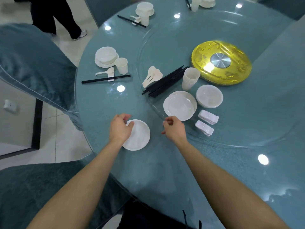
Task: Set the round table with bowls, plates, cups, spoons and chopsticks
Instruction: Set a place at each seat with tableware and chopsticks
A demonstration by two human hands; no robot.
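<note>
A single white plate [140,136] lies on the teal round table [102,103] near its front edge. My left hand [120,128] rests over the plate's left side, fingers curled on its far rim. My right hand [174,129] hovers just right of the plate, loosely curled and holding nothing. On the glass turntable beyond lie a stack of plates [179,105], a stack of bowls [209,96], stacked cups [189,78], a bundle of black chopsticks [165,83], white spoons [151,76] and two piles of chopstick rests [208,116].
A finished setting at the left has a bowl on a plate [105,55], a cup [121,65], a spoon [105,72] and chopsticks [105,79]. Two more settings lie at the far edge. A gold hub [221,61] marks the turntable's centre. Covered chairs [33,63] ring the table; a person's legs [54,17] stand behind.
</note>
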